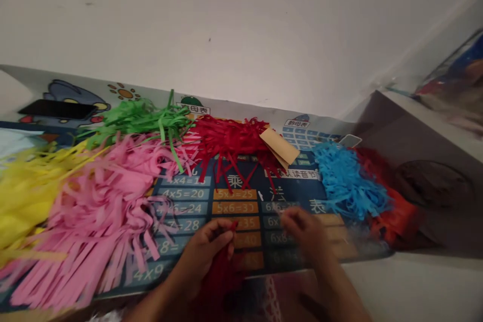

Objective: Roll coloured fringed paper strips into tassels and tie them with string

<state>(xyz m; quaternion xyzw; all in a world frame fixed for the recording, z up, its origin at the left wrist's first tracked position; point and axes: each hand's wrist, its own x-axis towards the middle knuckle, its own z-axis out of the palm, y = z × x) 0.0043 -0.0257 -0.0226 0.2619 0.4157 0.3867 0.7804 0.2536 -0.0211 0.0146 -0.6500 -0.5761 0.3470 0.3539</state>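
Low in the middle of the head view, my left hand [211, 244] pinches the top of a red paper tassel [219, 276], which hangs down over the mat's front edge. To its right, apart from the tassel, my right hand [305, 231] is raised with curled, closed fingers. It is blurred by motion, and whatever its fingertips may hold is too small to make out. Beyond both hands lies a pile of red fringed paper [234, 141] with a folded tan paper card [279, 147] on its right end.
Pink fringed paper [101, 211], yellow fringed paper [26, 191] and green fringed paper [139, 118] fill the left side. Blue fringed paper [347, 181] and orange-red paper [396, 214] lie beside a grey box [433, 176]. A dark phone [56, 108] rests on the printed mat [188, 209].
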